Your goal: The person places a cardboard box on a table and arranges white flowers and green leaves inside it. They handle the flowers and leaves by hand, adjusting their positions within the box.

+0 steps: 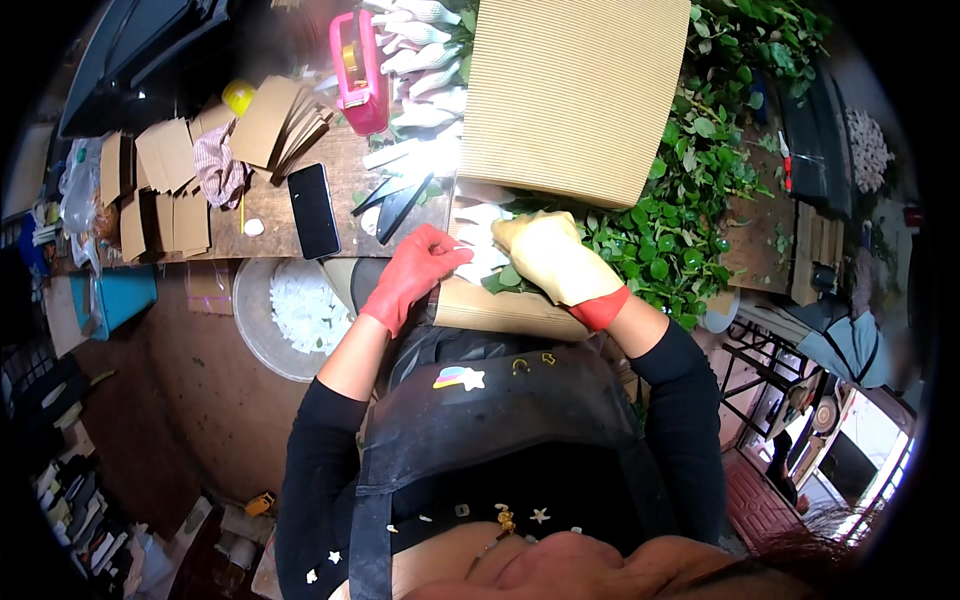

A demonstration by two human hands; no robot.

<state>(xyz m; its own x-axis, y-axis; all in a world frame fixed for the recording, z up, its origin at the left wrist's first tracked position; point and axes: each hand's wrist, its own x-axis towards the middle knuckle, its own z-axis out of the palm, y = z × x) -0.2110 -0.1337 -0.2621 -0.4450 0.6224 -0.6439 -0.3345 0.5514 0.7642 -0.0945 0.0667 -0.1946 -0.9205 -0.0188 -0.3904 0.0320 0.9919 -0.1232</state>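
My left hand [414, 274], in a red rubber glove, has its thumb and forefinger together at the end of a white-sleeved flower bud [480, 255]. Whether they pinch it is unclear. My right hand [559, 251] wears a pale yellow glove over a red one and curls above the same row of buds; its fingertips are partly hidden. Green leaves [508, 277] show beneath it. The buds lie on corrugated cardboard [517, 309] at the table's near edge. Another ribbed sheet of corrugated cardboard [570, 97] covers stems beyond my hands, with more sleeved buds [431, 64] along its left side.
Black-handled scissors [405, 206], a smartphone [313, 211] and a pink tape dispenser [361, 82] lie left on the wooden table [266, 232]. Cardboard pieces [266, 124] are stacked farther left. Leafy stems [675, 247] crowd the right. A tub of white pieces [255, 330] stands below the edge.
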